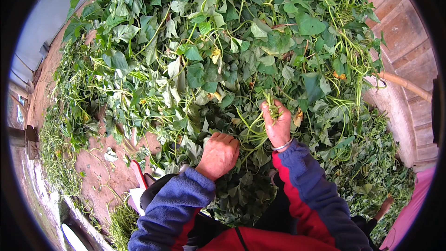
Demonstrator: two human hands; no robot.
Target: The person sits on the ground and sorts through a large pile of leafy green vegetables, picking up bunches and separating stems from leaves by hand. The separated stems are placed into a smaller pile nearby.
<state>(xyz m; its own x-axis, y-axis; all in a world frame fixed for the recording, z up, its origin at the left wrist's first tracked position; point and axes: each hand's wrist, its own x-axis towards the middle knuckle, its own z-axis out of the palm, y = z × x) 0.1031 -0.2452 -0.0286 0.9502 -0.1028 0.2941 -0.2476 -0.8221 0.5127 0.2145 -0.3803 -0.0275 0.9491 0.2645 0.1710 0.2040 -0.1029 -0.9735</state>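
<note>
A large heap of leafy green vines [195,73] fills the middle of the view. My right hand [278,120], with a metal bangle at the wrist, grips a small bunch of green stems [272,107]; their loose ends trail down to the left. Left of it, my left hand [221,151] is curled, back upward, against the leaves at the heap's near side. Its fingertips are hidden, so whether it holds a stem cannot be told. More leaves lie in shadow below, between my forearms.
A red-handled tool [139,174] lies near my left sleeve. A pile of stems [123,221] sits at lower left on the reddish earth floor [101,167]. A bamboo pole [406,83] and wooden wall [400,31] stand right. Another person's arm [383,209] reaches into leaves at lower right.
</note>
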